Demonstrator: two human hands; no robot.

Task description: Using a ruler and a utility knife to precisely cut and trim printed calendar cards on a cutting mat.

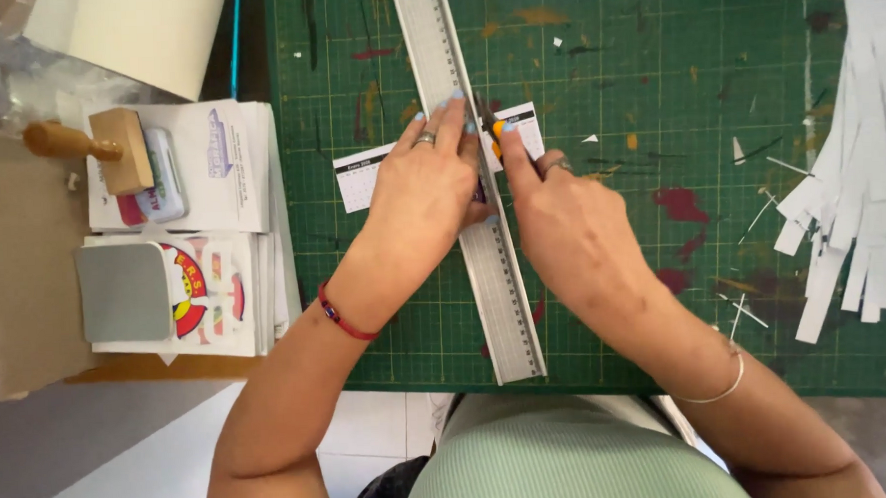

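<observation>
Head view: left hand [426,186] flat on ruler [482,228].

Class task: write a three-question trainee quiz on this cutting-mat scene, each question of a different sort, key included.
1. True or false: the left hand presses on the metal ruler.
2. The right hand holds a: A) glue stick B) orange-tipped cutter C) stapler
3. What lies under the ruler on the green cutting mat?

Key: 1 true; 2 B; 3 a small white calendar card.
</observation>
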